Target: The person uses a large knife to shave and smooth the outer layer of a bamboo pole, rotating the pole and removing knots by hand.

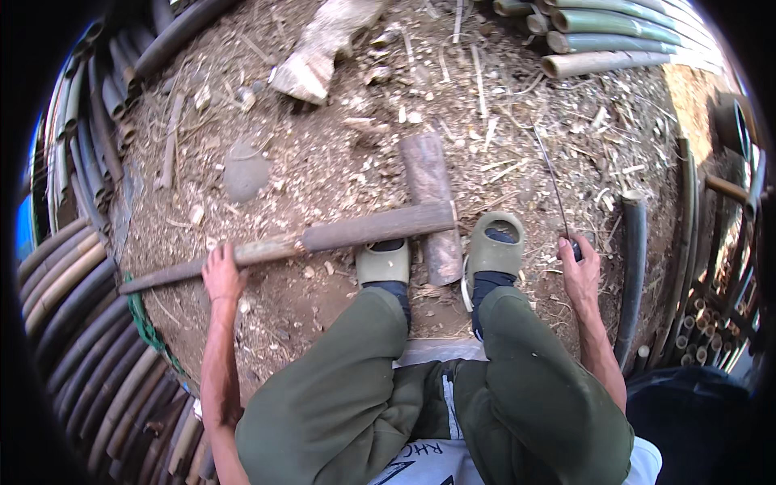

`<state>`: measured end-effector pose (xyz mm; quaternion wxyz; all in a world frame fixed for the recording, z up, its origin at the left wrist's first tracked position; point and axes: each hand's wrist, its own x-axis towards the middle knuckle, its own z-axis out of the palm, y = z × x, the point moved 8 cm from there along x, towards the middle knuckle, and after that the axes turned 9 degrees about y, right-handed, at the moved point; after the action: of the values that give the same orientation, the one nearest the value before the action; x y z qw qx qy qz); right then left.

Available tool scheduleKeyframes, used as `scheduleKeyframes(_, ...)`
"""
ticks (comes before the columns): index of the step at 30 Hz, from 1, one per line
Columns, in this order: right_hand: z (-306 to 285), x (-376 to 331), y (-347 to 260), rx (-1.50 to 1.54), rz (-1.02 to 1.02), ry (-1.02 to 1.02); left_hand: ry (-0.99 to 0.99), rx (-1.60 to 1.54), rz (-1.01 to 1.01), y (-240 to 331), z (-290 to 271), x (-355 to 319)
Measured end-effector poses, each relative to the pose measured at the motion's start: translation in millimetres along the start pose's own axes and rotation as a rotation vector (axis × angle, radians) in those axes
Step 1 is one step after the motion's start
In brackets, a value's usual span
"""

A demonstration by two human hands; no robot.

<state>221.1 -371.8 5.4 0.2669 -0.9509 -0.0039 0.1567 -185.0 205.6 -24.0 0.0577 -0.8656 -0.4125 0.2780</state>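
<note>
My left hand (223, 275) is closed around a long brown piece of wood or bamboo (376, 229), thicker at its right end and narrower toward the left. Its thick end lies across a short log (430, 174) on the ground between my feet. In my right hand (579, 268), off to the right, is the dark handle of a long, thin-bladed knife (553, 174). The blade points away from me, appears nearly edge-on, and is apart from the wood. My right fingers wrap the handle and partly hide it.
My feet, in olive slides (495, 246), flank the log. Bamboo poles are stacked at left (89, 323) and far right (610, 42). A dark bamboo length (631, 267) lies right of my right hand. A pale wood chunk (319, 56) and flat stone (245, 172) lie among shavings.
</note>
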Motion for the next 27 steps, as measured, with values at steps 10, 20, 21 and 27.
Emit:
scheduleKeyframes(10, -60.0, -37.6, 20.7, 0.062, 0.07, 0.394, 0.207, -0.341, 0.777, 255.8, -117.4, -38.2)
scheduleKeyframes(20, -13.5, 2.2, -14.6, -0.158, -0.209, 0.402, 0.283, -0.406, 0.613, 285.2, -89.3, -53.5)
scheduleKeyframes(21, -3.7, 2.1, -22.4, -0.179, -0.235, 0.346, 0.27, -0.37, 0.634, 283.5, -86.5, -48.1)
scheduleKeyframes(27, 26.4, 22.2, -23.6, -0.314, -0.34, 0.032, 0.198, -0.327, 0.72, 271.8, -83.6, -50.7)
